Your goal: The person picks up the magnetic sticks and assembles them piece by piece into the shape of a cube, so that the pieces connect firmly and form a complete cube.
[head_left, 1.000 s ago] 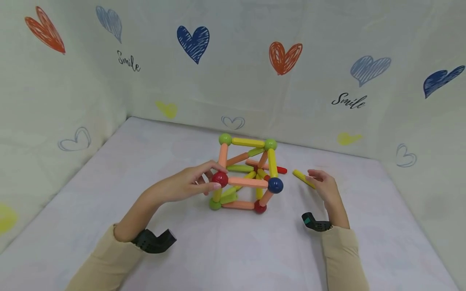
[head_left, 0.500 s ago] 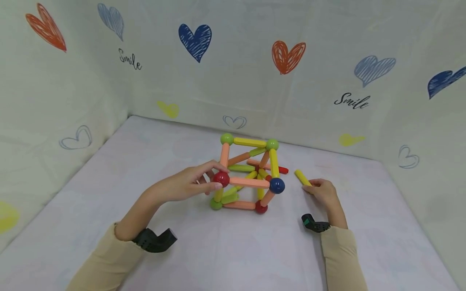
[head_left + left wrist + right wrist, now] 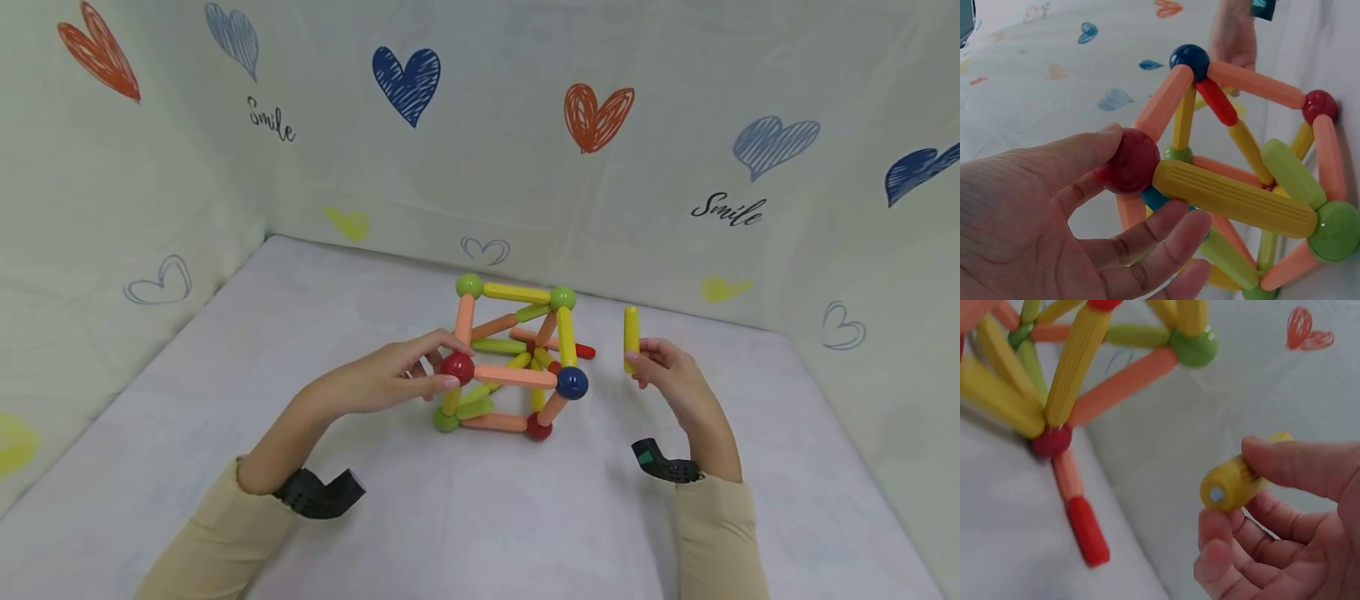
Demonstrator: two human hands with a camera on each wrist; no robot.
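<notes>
A cube-like frame of coloured magnetic rods and balls stands on the table in the head view. My left hand holds the red ball at its upper front left corner, thumb and fingers about the ball. Off to the right of the frame, my right hand pinches a yellow magnetic rod, which points upward, apart from the frame. A pale metal tip shows on the yellow rod in the right wrist view. At the frame's upper front right corner sits a blue ball.
A red rod joined to an orange one sticks out at the frame's back right. Green balls mark the top rear corners. Behind the white table hangs a pale cloth printed with hearts.
My right hand has gripped the yellow rod lying on the table, lifted it and turned it upright. The left hand keeps its hold on the red ball.
</notes>
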